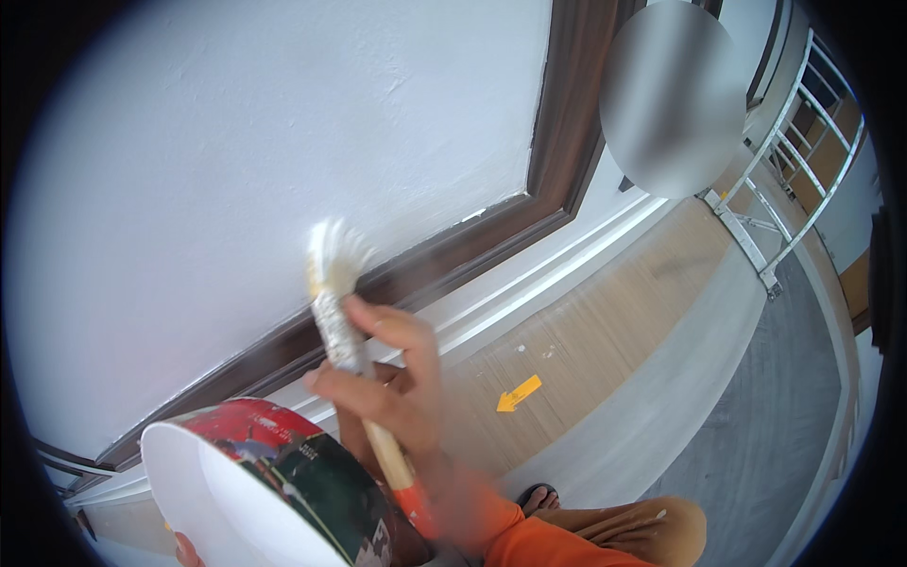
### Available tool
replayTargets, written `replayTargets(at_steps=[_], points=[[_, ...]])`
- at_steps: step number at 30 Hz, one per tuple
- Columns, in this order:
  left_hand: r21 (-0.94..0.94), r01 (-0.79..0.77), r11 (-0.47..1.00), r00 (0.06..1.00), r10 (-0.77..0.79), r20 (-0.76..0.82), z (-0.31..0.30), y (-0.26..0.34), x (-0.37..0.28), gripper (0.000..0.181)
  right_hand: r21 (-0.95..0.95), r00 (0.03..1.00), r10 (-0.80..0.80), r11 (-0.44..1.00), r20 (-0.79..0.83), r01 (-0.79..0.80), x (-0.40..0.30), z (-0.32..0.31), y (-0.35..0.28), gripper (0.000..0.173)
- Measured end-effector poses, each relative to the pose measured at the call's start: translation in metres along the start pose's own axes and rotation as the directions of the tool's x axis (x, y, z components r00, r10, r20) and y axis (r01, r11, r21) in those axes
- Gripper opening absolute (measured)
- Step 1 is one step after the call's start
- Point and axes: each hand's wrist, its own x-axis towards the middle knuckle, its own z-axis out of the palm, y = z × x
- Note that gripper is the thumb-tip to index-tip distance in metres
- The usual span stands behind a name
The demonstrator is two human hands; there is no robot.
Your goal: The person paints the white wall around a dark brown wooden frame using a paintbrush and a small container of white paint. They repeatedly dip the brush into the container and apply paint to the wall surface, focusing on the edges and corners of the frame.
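My right hand (pixel 393 386) grips a paintbrush (pixel 340 326) by its paint-crusted ferrule and wooden handle. The brush's white bristles are splayed against the white wall panel (pixel 248 177), just above the dark brown wooden moulding (pixel 453 244) that frames it. Below and left of that hand, a printed paint bucket (pixel 283 453) with a white inside is tilted towards me. Fingertips of my left hand (pixel 188 550) show at the bucket's lower left edge; the rest of this hand is hidden by the bucket.
A white baseboard (pixel 545 262) runs under the moulding. On the wood-patterned floor (pixel 588 340) lies a yellow arrow marker (pixel 519 394). Grey sheeting (pixel 737 397) covers floor to the right. A metal scaffold frame (pixel 786 156) stands at upper right, beside a blurred oval patch. My sandalled foot and bent knee are at lower right.
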Motion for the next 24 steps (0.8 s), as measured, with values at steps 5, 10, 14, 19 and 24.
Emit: replayTargets(at_steps=[5, 10, 14, 19, 24], points=[[-0.140, 0.050, 0.989, 0.997, -0.058, -0.052, -0.036, -0.009, 0.011, 0.085, 0.534, 0.940, 0.334, 0.785, 0.063, -0.314, -0.005, -0.041, 0.003, 0.027], [0.477, -0.111, 0.872, 0.992, 0.125, 0.003, -0.056, -0.027, 0.009, 0.076, 0.639, 0.933, 0.293, 0.763, -0.208, -0.097, 0.013, -0.122, -0.001, 0.023], [0.147, -0.102, 0.984, 0.994, 0.097, 0.042, -0.011, -0.046, 0.010, 0.062, 0.769, 0.993, 0.104, 0.639, -0.061, -0.020, 0.037, -0.151, -0.030, 0.040], [0.018, 0.091, 0.996, 0.863, -0.088, 0.497, 0.055, -0.048, 0.013, 0.072, 0.562, 0.925, -0.042, 0.804, 0.377, -0.192, 0.064, -0.165, -0.067, 0.049], [0.074, 0.223, 0.972, 0.850, -0.231, 0.474, 0.069, -0.038, 0.018, 0.105, 0.005, 0.707, 0.059, 0.996, 0.705, -0.088, 0.084, -0.132, -0.083, 0.031]])
